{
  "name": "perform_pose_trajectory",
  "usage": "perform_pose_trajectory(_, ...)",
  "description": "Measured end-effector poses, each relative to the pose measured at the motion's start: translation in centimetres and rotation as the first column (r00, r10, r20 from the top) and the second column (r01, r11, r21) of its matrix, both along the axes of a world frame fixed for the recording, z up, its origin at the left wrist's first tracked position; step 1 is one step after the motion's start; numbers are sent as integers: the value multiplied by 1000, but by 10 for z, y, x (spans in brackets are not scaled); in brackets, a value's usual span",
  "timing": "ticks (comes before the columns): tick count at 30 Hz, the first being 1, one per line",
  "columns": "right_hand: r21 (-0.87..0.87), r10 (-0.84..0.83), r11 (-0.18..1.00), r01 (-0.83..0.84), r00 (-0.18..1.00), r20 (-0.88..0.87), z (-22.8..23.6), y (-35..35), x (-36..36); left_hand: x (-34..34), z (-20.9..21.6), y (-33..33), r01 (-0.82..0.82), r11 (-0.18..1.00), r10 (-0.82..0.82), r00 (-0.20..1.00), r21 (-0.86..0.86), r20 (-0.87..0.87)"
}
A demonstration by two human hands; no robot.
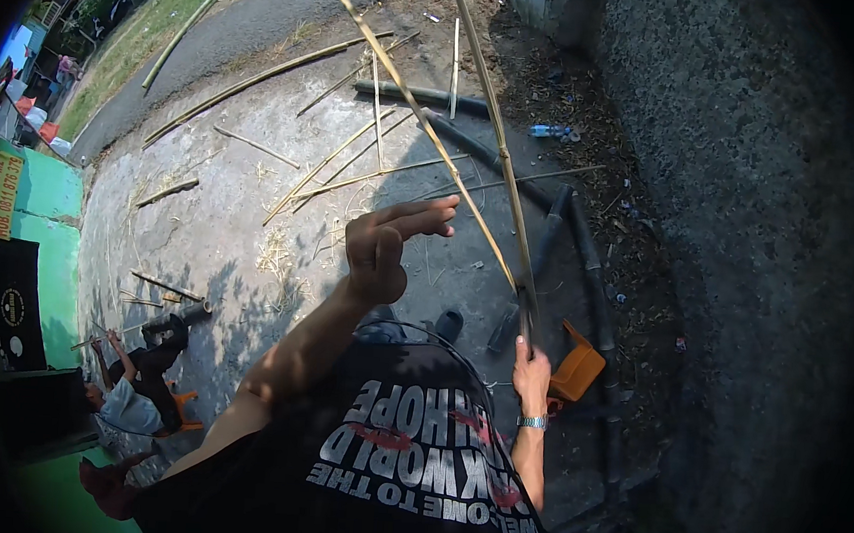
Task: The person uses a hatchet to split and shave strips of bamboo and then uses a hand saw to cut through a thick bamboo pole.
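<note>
My right hand, with a metal watch at the wrist, is closed around the lower end of a long bamboo strip. A dark, narrow stretch shows just above the fist; I cannot tell whether it is part of the strip or a blade. A second, yellower bamboo strip slants down from the upper left and meets the first above that fist. Raised in front of my chest, my left hand has two fingers stretched toward the strips and others bent. Nothing shows in it, and it is apart from both strips.
Bamboo pieces lie scattered over the concrete ground. Dark green bamboo poles rest to the right, near an orange plastic object and a rough wall. A plastic bottle lies beyond. Another person sits at left, holding a thin stick.
</note>
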State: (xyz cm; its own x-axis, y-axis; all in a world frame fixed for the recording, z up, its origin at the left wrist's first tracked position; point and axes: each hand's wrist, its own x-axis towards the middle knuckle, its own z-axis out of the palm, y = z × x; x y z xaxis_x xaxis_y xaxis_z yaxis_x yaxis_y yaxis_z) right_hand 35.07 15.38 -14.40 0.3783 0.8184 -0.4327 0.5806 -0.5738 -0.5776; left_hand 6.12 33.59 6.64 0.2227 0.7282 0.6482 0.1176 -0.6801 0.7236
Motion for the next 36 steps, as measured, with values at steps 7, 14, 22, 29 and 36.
perform_pose_trajectory(7,164,122,981,-107,989,-87,106,44,-55,-41,-104,34,-48,779,362,849,-625,385)
perform_pose_trajectory(14,376,261,907,-191,955,-144,118,97,-102,-26,-8,92,-215,802,558,603,-558,570)
perform_pose_trajectory(22,429,290,890,-151,916,-279,37,153,-126,-66,-60,119,-282,823,498,774,-493,390)
perform_pose_trajectory(29,364,293,919,-152,880,-373,-191,234,-172,-172,-294,93,-422,677,626,762,-603,168)
perform_pose_trajectory(36,-484,-228,869,102,951,-210,-698,209,-94,-168,-516,-63,-508,125,358,824,-852,-439)
